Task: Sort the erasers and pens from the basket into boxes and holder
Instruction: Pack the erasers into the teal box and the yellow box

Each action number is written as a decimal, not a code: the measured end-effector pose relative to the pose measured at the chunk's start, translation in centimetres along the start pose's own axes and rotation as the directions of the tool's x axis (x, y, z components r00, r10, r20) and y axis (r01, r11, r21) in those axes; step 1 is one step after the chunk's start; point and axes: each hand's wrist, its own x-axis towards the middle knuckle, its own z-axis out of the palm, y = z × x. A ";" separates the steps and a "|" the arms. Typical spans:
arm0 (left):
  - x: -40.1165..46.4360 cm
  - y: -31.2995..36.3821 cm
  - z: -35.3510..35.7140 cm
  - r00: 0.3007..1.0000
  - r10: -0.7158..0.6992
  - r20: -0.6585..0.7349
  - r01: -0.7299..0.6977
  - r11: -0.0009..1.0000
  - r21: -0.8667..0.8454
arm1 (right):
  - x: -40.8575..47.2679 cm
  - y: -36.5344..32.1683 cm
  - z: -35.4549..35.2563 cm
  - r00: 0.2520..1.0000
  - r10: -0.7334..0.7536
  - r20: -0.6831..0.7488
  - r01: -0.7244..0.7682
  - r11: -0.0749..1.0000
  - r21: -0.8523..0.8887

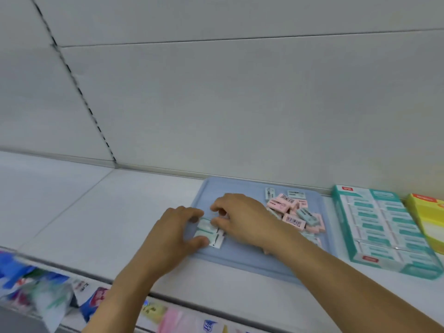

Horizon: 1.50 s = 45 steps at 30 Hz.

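- The person is squaring up a small stack of pale green wrapped erasers (208,233) on the flat light-blue plastic tray (242,260), probably so they can go into a box as one tidy block.
- The left hand (176,233) is curling thumb and fingers round the stack's left end, while the right hand (242,218) is pinching its right end between thumb and fingertips.
- At three o'clock from the hands, a loose heap of pink and green erasers (294,216) is waiting on the same tray.
- Further toward three o'clock, a teal cardboard display box (382,228) is lying on the white table (115,212), already filled with rows of green erasers, with a yellow box (426,219) just beside it.
- The right forearm is crossing over the heap, partly blocking it; no pens or holder are showing.
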 end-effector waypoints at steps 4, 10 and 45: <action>0.4 0.4 -0.4 0.999 -0.004 0.053 0.003 1.000 0.021 | 2.7 -1.4 0.2 0.973 0.105 0.205 -0.116 0.992 0.042; 0.9 0.1 -0.5 0.984 -0.052 0.170 0.067 0.994 -0.082 | 2.1 -1.7 -0.7 0.956 0.161 0.245 -0.158 0.987 -0.033; 2.3 16.4 6.5 0.967 0.154 0.205 0.065 0.625 -0.778 | -21.4 15.3 -6.4 0.910 0.082 -0.407 -0.228 0.918 -0.325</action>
